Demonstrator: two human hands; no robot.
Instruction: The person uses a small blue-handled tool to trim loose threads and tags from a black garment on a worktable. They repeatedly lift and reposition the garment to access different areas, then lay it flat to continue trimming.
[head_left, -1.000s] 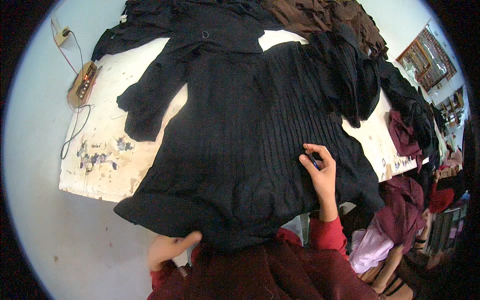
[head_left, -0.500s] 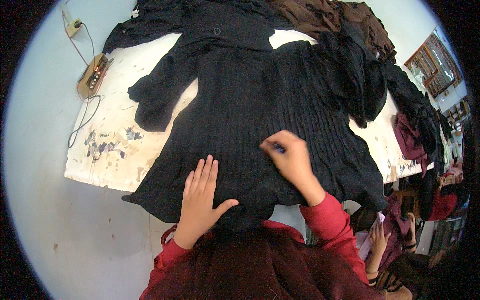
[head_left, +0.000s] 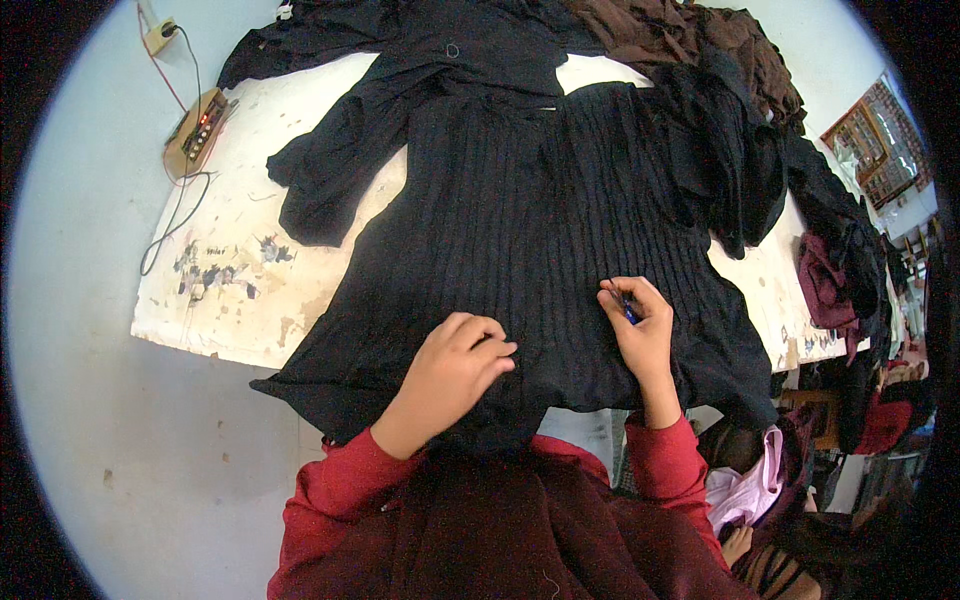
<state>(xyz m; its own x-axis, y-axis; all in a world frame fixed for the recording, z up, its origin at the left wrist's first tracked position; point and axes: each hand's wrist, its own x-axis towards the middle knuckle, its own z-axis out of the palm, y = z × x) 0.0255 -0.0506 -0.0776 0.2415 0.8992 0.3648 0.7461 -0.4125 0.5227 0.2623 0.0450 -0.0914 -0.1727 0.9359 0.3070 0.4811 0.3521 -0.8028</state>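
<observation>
A black garment (head_left: pixel 480 220) with narrow lengthwise pleats and long sleeves lies spread over a pale table (head_left: pixel 210 310). Its lower edge hangs past the table's front toward me. Above the lower left part of the pleats is my left hand (head_left: pixel 455 370), fingers curled toward the thumb; whatever is between the fingertips cannot be made out. Farther right, over the pleats, my right hand (head_left: pixel 645 325) is closed around a small blue tool (head_left: pixel 627 308). Most of that tool is hidden in the palm, so its kind does not show.
Brown cloth (head_left: pixel 650 40) lies bunched at the table's far side. At the left wall sits a control box (head_left: pixel 195 135) with a dangling cable (head_left: pixel 178 225). Maroon cloth (head_left: pixel 825 285) hangs over the right edge. Another person's hand (head_left: pixel 737 545) is near pink cloth (head_left: pixel 750 480) at lower right.
My left hand has gone from flat on the garment to curled, shifting right. My right hand has moved right with the blue tool. The other person's hands have dropped lower.
</observation>
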